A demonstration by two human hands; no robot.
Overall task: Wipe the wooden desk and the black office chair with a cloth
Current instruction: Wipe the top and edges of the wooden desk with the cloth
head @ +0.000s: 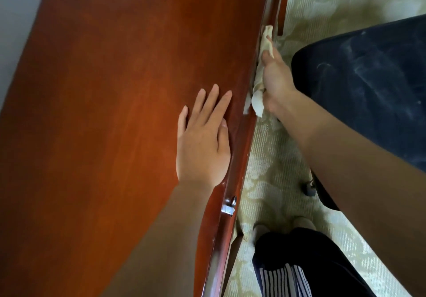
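Against the glossy wooden desk (115, 112) edge, right hand (275, 78) clutching crumpled cloth (265, 45)

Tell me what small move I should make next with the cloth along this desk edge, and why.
Probably slide the right hand farther along the front edge of the desk, away from you. The cloth is pressed against that edge, and more of it runs on beyond. The left hand lies flat on the top, steadying you. The chair shows pale dusty streaks, so it could come afterwards.

Two hands (202, 149), one cloth (265, 50), one desk (115, 112), one chair (368, 78).
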